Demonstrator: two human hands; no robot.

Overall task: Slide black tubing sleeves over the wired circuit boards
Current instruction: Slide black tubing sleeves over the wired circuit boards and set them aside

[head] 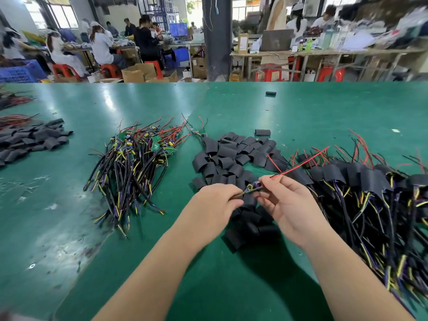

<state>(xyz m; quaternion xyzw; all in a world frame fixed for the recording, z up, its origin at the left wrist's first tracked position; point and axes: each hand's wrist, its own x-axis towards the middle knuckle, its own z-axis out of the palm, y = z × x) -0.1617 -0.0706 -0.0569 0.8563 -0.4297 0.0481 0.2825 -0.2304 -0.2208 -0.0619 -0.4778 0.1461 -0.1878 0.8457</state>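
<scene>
While a blue crate [18, 72] and open cardboard boxes [136, 74], contents unseen, stand on the floor at upper left, the green table [69, 228] carries, left to right, loose black sleeves [34, 140], bare wired boards [134, 158], a middle heap of sleeves [231, 156] and sleeved boards [370, 193]. At lower centre, above the middle heap, the left hand [215, 202] pinches the cable end and the right hand [289, 205] the red-wire end of one circuit board [252, 188]. Workers [102, 47] sit at benches behind.
</scene>
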